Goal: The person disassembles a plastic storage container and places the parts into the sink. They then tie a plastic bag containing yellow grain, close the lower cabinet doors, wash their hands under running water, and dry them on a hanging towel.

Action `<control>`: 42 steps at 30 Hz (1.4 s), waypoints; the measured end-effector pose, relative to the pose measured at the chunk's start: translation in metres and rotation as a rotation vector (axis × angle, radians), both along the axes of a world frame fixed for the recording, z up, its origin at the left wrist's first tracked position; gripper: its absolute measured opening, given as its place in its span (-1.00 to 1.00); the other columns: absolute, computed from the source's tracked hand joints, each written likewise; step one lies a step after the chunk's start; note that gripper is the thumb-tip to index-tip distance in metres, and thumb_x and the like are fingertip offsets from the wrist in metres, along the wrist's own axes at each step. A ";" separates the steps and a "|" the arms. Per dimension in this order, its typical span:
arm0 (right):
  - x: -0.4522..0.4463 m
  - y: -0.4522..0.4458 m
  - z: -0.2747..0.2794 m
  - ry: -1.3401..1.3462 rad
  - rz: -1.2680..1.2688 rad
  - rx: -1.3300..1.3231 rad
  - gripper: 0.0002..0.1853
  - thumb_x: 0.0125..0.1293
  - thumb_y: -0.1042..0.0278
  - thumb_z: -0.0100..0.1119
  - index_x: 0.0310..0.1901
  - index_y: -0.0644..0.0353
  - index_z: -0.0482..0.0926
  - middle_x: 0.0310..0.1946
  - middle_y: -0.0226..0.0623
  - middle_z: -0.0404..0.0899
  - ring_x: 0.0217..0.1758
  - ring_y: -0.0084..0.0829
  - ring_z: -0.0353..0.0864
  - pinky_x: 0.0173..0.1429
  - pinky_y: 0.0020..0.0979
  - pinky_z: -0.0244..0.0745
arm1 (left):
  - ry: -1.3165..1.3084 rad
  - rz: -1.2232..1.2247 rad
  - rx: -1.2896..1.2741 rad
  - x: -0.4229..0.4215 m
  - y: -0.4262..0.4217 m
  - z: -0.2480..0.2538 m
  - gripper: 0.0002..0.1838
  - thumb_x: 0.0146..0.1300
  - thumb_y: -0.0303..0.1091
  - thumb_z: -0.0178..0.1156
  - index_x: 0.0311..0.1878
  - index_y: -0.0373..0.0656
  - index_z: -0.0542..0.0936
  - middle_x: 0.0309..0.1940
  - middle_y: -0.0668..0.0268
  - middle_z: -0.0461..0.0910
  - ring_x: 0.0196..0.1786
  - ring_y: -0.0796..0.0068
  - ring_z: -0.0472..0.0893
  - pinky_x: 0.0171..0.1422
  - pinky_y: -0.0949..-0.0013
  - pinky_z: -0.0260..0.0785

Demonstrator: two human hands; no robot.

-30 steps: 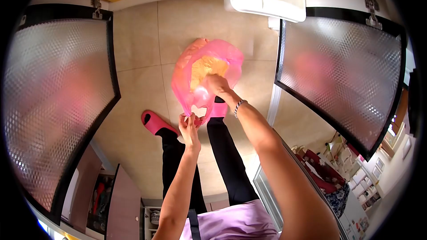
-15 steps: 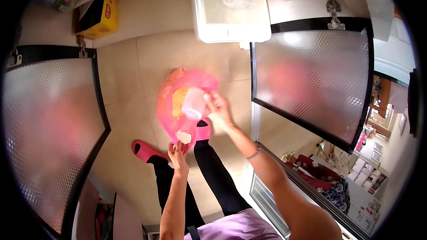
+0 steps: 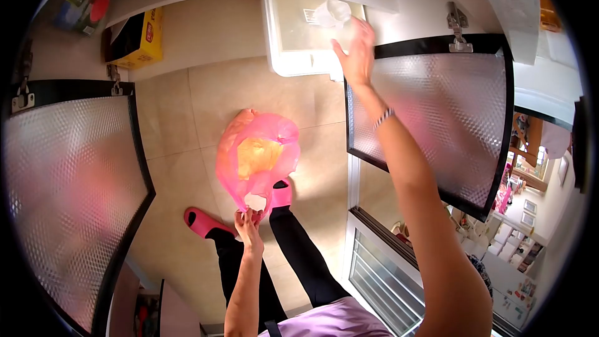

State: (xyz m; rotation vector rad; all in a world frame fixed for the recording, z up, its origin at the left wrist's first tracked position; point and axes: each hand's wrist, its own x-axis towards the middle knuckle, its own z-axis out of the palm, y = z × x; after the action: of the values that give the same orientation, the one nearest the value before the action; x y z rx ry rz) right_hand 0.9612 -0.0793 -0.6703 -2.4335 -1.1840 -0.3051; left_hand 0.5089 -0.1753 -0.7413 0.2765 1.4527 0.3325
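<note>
A pink plastic bag (image 3: 281,159) hangs below me with its mouth spread, and something yellow-orange (image 3: 258,156) shows inside. My left hand (image 3: 248,224) is closed, pinching the bag's near edge by its handle loop. At the far side, my right hand (image 3: 357,56) reaches over a white storage box (image 3: 288,62), thumb and fingers apart. Just past its fingertips is a translucent plastic cup (image 3: 332,14), over the box's lid. Whether the cup rests fully on the lid is hard to tell.
Frosted cabinet doors stand open at left (image 3: 75,193) and right (image 3: 437,106). A yellow carton (image 3: 146,40) and a jar (image 3: 84,3) are in the cabinet at the back left. My feet, in pink slippers (image 3: 203,221), are on the tiled floor.
My right hand has carried the cup from above the bag up to the storage box, and its fingers have spread. My left hand keeps hold of the bag in nearly the same place.
</note>
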 end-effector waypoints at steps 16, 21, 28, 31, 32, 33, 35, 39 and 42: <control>0.050 0.112 -0.071 1.672 -0.636 0.744 -0.43 0.49 0.12 -0.38 0.38 0.28 -0.15 0.28 0.21 0.12 0.07 0.09 0.53 0.12 -0.12 0.61 | -0.041 0.110 -0.022 0.006 0.004 0.002 -0.80 0.27 -0.20 0.21 -0.28 -0.06 0.43 -0.45 0.42 0.51 -0.37 0.55 0.55 -0.16 0.44 0.35; 0.057 0.118 -0.076 1.382 -0.545 0.624 -0.41 0.44 0.22 -0.19 0.34 0.36 -0.10 0.23 0.15 0.19 0.12 0.00 0.50 0.11 -0.24 0.60 | -0.032 0.173 -0.022 0.012 0.000 -0.007 -0.82 0.28 -0.20 0.22 -0.25 -0.04 0.46 -0.45 0.49 0.48 -0.35 0.63 0.50 -0.23 0.47 0.31; -0.158 -0.034 -0.077 0.349 0.176 -0.584 -0.04 -0.01 -0.19 0.32 0.25 0.38 0.17 0.14 0.14 0.25 0.21 0.02 0.29 0.30 0.03 0.13 | -0.015 0.168 0.052 0.021 -0.005 0.008 -0.81 0.28 -0.17 0.20 -0.23 -0.08 0.50 -0.34 0.47 0.51 -0.21 0.62 0.47 -0.04 0.47 0.23; -0.188 -0.078 -0.087 0.179 0.347 -0.631 -0.28 -0.06 0.07 0.41 0.11 0.27 0.38 0.06 0.02 0.38 0.16 -0.06 0.36 0.29 0.01 0.12 | -0.073 0.150 0.036 0.017 -0.009 0.018 -0.80 0.31 -0.20 0.17 -0.21 -0.13 0.52 -0.26 0.39 0.54 -0.11 0.58 0.49 0.17 0.43 0.21; -0.188 -0.089 -0.095 0.277 0.373 -0.662 -0.45 -0.03 0.19 0.38 -0.01 0.24 0.44 -0.03 -0.05 0.44 0.11 -0.10 0.40 0.26 -0.04 0.16 | -0.077 0.119 0.078 0.018 -0.007 0.020 -0.80 0.32 -0.21 0.15 -0.21 -0.15 0.51 -0.25 0.37 0.54 -0.08 0.56 0.48 0.22 0.41 0.18; -0.188 -0.096 -0.101 0.374 0.401 -0.692 -0.62 0.00 0.31 0.34 -0.12 0.22 0.51 -0.12 -0.12 0.50 0.05 -0.15 0.45 0.24 -0.09 0.20 | -0.081 0.092 0.121 0.019 -0.004 0.023 -0.81 0.33 -0.23 0.14 -0.21 -0.17 0.50 -0.23 0.34 0.54 -0.06 0.55 0.48 0.28 0.40 0.16; -0.212 -0.107 -0.110 0.795 0.169 -0.428 -0.78 0.08 0.40 0.22 -0.23 0.27 0.52 -0.41 -0.09 0.55 -0.29 -0.06 0.55 -0.14 -0.18 0.45 | -0.126 0.092 0.172 0.019 0.003 0.037 -0.84 0.34 -0.30 0.10 -0.20 -0.21 0.49 -0.22 0.32 0.53 -0.06 0.54 0.47 0.27 0.42 0.17; -0.257 -0.096 -0.040 0.995 0.213 -0.577 -0.78 0.22 0.26 0.15 -0.26 0.27 0.52 -0.44 -0.10 0.60 -0.37 -0.13 0.62 -0.25 -0.23 0.49 | -0.063 -0.070 0.305 0.026 0.015 0.058 -0.91 0.32 -0.44 0.02 -0.20 -0.25 0.47 -0.28 0.32 0.54 -0.15 0.58 0.47 0.09 0.50 0.27; -0.286 -0.108 -0.030 1.076 0.368 -0.405 -0.71 0.29 0.19 0.08 -0.31 0.31 0.51 -0.45 -0.07 0.57 -0.39 -0.11 0.58 -0.21 -0.19 0.47 | 0.078 -0.377 0.399 0.030 0.019 0.070 -0.79 0.22 -0.41 -0.03 -0.17 -0.31 0.49 -0.40 0.26 0.53 -0.27 0.55 0.48 -0.07 0.48 0.31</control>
State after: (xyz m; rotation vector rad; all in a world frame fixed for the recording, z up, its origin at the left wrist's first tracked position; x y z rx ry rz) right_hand 0.6752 -0.1874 -0.7005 -2.0299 -1.1424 1.2834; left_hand 0.5389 -0.1567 -0.6717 0.8813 1.3677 0.3032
